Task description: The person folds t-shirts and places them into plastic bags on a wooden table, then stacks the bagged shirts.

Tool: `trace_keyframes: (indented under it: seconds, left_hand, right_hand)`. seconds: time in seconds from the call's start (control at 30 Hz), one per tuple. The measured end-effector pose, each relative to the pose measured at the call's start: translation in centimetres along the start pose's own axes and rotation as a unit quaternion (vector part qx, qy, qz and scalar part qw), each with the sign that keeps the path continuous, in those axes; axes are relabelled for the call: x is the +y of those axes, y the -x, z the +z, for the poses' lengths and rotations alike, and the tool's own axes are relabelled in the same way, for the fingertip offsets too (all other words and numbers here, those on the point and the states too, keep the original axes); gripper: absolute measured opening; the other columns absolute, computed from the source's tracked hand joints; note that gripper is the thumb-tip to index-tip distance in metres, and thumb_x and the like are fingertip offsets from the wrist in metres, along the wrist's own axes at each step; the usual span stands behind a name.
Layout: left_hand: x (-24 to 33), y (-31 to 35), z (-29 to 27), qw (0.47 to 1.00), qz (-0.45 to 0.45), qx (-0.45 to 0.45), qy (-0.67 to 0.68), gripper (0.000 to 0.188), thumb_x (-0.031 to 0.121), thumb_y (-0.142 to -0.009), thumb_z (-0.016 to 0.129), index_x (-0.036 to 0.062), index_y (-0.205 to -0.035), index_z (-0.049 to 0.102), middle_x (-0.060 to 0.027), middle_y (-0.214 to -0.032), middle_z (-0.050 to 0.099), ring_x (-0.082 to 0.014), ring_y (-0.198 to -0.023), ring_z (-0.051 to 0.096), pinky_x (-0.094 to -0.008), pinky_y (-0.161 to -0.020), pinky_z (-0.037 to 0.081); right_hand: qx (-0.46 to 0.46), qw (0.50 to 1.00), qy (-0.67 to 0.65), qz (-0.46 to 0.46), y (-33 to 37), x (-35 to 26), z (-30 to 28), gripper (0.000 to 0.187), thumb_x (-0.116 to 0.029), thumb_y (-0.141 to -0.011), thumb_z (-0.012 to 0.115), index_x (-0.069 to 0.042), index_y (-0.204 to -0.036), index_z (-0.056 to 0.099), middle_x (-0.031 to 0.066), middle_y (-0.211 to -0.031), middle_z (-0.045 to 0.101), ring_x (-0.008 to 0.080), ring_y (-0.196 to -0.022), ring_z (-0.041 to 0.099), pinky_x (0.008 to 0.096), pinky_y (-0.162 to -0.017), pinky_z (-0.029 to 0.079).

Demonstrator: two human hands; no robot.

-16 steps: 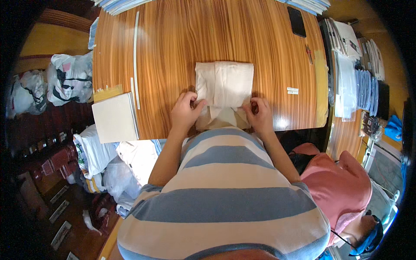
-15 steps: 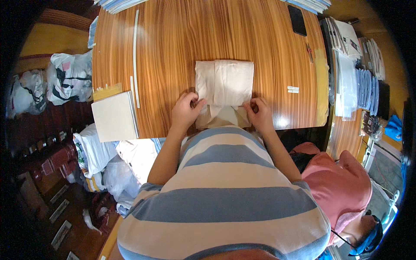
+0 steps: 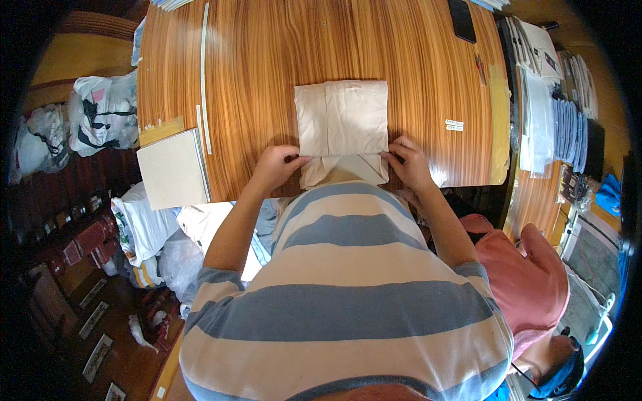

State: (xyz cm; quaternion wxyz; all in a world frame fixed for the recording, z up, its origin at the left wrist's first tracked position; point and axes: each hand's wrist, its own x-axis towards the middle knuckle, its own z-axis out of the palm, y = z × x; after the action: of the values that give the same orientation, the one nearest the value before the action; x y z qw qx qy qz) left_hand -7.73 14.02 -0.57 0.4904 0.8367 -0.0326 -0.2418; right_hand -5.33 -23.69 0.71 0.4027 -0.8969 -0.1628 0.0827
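A cream cloth garment (image 3: pixel 342 119), folded into a near-square, lies flat on the wooden table in front of me. Its nearer part (image 3: pixel 348 170) sticks out below the fold and runs up against my striped shirt. At the left end of the fold's near edge, my left hand (image 3: pixel 277 167) pinches the cloth between thumb and fingers. My right hand (image 3: pixel 409 162) does the same at the right end, with its other fingers curled. What kind of garment it is does not show.
A stack of pale boards (image 3: pixel 172 167) sits at the table's left edge, near a long white strip (image 3: pixel 204 73). On the right are a black phone (image 3: pixel 461 20), red-handled scissors (image 3: pixel 480 69) and small labels (image 3: pixel 455 125). Another person in pink (image 3: pixel 515 274) is close at my right.
My fingers have drawn the fold's near edge straighter, and both hands now grip its two ends. The whole view has shifted slightly.
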Motion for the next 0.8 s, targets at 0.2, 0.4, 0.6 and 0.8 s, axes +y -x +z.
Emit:
trace_keyframes:
  seconds: [0.2, 0.4, 0.6, 0.8]
  left_hand:
    - [1.8, 1.7, -1.5, 0.972, 0.096, 0.006, -0.216, 0.024, 0.022, -0.090, 0.079, 0.0089, -0.110, 0.074, -0.0065, -0.084, 0.069, -0.0236, -0.073, 0.070, -0.0372, -0.067, 0.057]
    - [0.0, 0.2, -1.7, 0.919, 0.237, 0.035, -0.312, 0.020, 0.021, -0.088, 0.077, 0.0115, -0.106, 0.073, -0.0079, -0.085, 0.065, -0.0319, -0.076, 0.070, -0.0412, -0.064, 0.057]
    - [1.9, 3.8, -0.1, 0.990, -0.101, -0.091, -0.028, 0.022, 0.024, -0.094, 0.075, 0.0024, -0.098, 0.076, -0.0143, -0.085, 0.073, -0.0297, -0.071, 0.070, -0.0378, -0.066, 0.055]
    - [2.7, 4.6, 0.0, 0.965, 0.115, 0.012, -0.234, 0.021, 0.028, -0.093, 0.077, 0.0080, -0.098, 0.079, -0.0117, -0.082, 0.072, -0.0280, -0.068, 0.069, -0.0384, -0.063, 0.054]
  right_hand:
    - [-0.008, 1.000, -0.009, -0.001, 1.5, -1.5, -1.2, 0.022, -0.018, -0.085, 0.082, -0.002, -0.099, 0.075, 0.0129, -0.103, 0.066, 0.0336, -0.095, 0.068, 0.0420, -0.086, 0.056]
    - [0.002, 0.990, 0.079, -0.119, 0.5, 0.3, -0.7, 0.016, -0.006, -0.081, 0.082, 0.000, -0.094, 0.074, 0.0121, -0.102, 0.066, 0.0328, -0.094, 0.065, 0.0416, -0.081, 0.055]
    - [-0.075, 0.996, 0.035, -0.023, 4.9, -0.4, -0.3, 0.013, -0.010, -0.086, 0.079, -0.001, -0.092, 0.073, 0.0133, -0.093, 0.065, 0.0344, -0.092, 0.065, 0.0436, -0.081, 0.054]
    - [0.007, 0.999, 0.011, -0.035, 4.7, -1.9, -0.2, 0.017, -0.015, -0.085, 0.082, -0.003, -0.092, 0.074, 0.0124, -0.095, 0.067, 0.0348, -0.092, 0.065, 0.0448, -0.080, 0.054]
